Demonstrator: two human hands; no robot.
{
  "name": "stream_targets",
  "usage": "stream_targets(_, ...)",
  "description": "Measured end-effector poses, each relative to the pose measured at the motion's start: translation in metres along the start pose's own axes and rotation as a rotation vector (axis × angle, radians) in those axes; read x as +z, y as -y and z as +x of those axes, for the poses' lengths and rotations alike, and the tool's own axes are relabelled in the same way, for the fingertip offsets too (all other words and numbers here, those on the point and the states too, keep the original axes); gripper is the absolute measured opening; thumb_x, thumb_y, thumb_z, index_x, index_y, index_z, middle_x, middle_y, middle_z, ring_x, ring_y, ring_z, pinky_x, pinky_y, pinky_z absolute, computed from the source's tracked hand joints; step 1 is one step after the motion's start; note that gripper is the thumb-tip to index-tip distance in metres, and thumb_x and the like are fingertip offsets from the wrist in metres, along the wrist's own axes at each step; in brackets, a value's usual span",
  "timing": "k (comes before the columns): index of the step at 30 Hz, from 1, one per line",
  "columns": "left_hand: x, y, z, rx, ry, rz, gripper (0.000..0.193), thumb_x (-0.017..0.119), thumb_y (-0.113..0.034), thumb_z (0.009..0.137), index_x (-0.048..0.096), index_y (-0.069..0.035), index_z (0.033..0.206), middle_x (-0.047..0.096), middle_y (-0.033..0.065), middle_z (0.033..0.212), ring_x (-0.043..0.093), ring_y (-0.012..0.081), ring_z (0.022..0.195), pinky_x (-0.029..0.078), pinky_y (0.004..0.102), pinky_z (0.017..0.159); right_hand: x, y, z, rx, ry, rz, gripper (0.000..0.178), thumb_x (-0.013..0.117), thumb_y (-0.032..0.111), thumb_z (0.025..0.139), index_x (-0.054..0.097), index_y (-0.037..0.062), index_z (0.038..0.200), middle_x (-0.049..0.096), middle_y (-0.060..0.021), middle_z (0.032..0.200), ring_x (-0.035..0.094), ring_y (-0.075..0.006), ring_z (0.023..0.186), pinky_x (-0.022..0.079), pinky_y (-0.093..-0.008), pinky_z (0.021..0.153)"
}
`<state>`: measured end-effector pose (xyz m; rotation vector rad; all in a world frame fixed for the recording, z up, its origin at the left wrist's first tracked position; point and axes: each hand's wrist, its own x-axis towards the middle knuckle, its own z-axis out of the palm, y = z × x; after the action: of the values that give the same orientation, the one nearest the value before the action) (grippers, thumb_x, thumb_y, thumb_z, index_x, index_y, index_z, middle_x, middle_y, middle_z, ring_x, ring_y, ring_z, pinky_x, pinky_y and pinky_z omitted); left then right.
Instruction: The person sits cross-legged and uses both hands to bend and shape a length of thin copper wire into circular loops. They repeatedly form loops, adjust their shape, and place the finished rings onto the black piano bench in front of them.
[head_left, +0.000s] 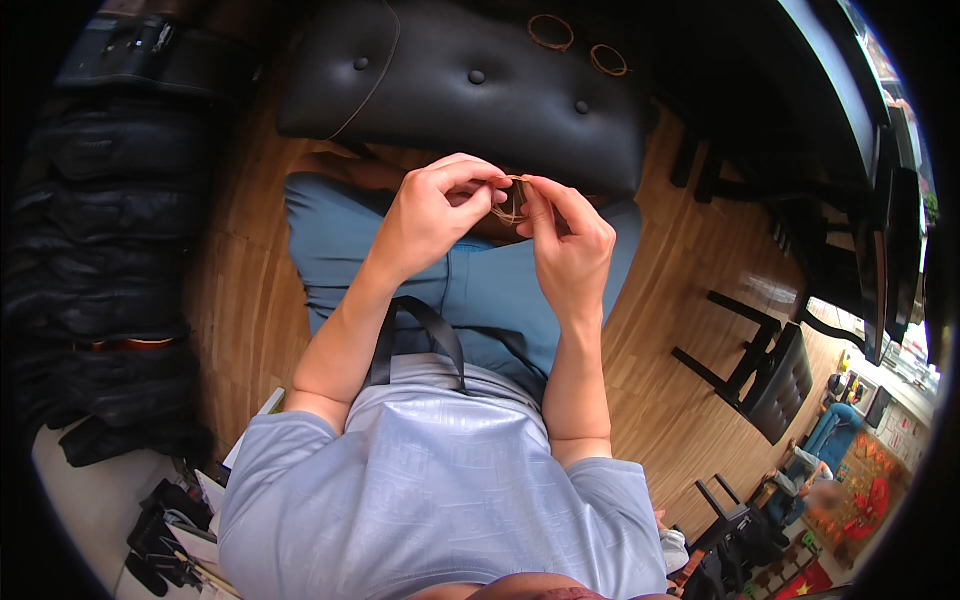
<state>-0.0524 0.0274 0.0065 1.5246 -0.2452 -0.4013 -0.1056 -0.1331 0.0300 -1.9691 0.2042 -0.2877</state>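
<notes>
My left grip and right grip pinch a coppery wire coil from either side, likely to hold its turns together. It is just this side of the black tufted bench, whose far right bears two similar coils, set apart, perhaps against tangling.

The held wire coil looks like thin, smooth metal with a coppery sheen. The padded surface is smooth black leather or leatherlike, softly glossy, with matching covered buttons. The floor has a satin wood-grain finish. The trousers are matt cloth; the shirt is finer fabric, faintly lustrous, with a tonal pattern.
</notes>
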Motion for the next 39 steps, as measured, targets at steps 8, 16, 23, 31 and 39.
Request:
stream_targets(8, -0.008, 0.026, 0.01, -0.041, -0.025, -0.289, 0.029, 0.079, 0.001, 0.082, 0.073, 0.0, 0.11, 0.066, 0.002, 0.099, 0.062, 0.0084, 0.085, 0.052, 0.0223, 0.076, 0.009, -0.032, 0.007, 0.458, 0.161, 0.58, 0.019, 0.061, 0.014, 0.101, 0.064, -0.0037, 0.108, 0.067, -0.0064, 0.083, 0.066, -0.0123, 0.059, 0.056, -0.0239, 0.053)
stream_targets(16, -0.02, 0.043, 0.011, 0.078, 0.1, -0.588, 0.022, 0.069, -0.007, 0.094, 0.072, -0.001, 0.115, 0.071, 0.0072, 0.101, 0.061, 0.0108, 0.082, 0.051, 0.0239, 0.075, 0.016, -0.05, 0.012, 0.449, 0.088, 0.675, 0.019, 0.062, 0.016, 0.102, 0.062, -0.0024, 0.106, 0.063, -0.0047, 0.081, 0.064, -0.0114, 0.057, 0.056, -0.0235, 0.052)
stream_targets(23, -0.029, 0.032, 0.009, -0.126, -0.02, -0.804, 0.032, 0.061, -0.024, 0.103, 0.064, -0.002, 0.125, 0.071, 0.0066, 0.092, 0.064, 0.01, 0.075, 0.051, 0.0232, 0.066, 0.013, -0.041, 0.011, 0.382, 0.0, 0.638, 0.02, 0.062, 0.014, 0.101, 0.063, -0.0029, 0.111, 0.065, -0.0053, 0.08, 0.064, -0.0112, 0.058, 0.056, -0.024, 0.053)
stream_targets(31, -0.008, 0.037, 0.008, -0.222, -0.285, -0.366, 0.03, 0.072, -0.024, 0.095, 0.065, -0.001, 0.112, 0.069, 0.006, 0.081, 0.065, 0.0089, 0.062, 0.049, 0.019, 0.051, 0.016, -0.026, 0.006, 0.331, -0.015, 0.603, 0.017, 0.062, 0.011, 0.101, 0.064, -0.0025, 0.111, 0.066, -0.0059, 0.082, 0.066, -0.0118, 0.062, 0.058, -0.0246, 0.058)
stream_targets(39, 0.003, 0.027, 0.003, 0.084, -0.181, 0.009, 0.039, 0.069, -0.011, 0.096, 0.061, 0.003, 0.131, 0.071, 0.017, 0.114, 0.07, 0.0216, 0.106, 0.057, 0.0329, 0.094, 0.016, -0.031, 0.007, 0.313, -0.05, 0.613, 0.016, 0.062, 0.01, 0.101, 0.064, -0.0024, 0.111, 0.066, -0.0057, 0.081, 0.067, -0.0117, 0.063, 0.058, -0.0242, 0.059)
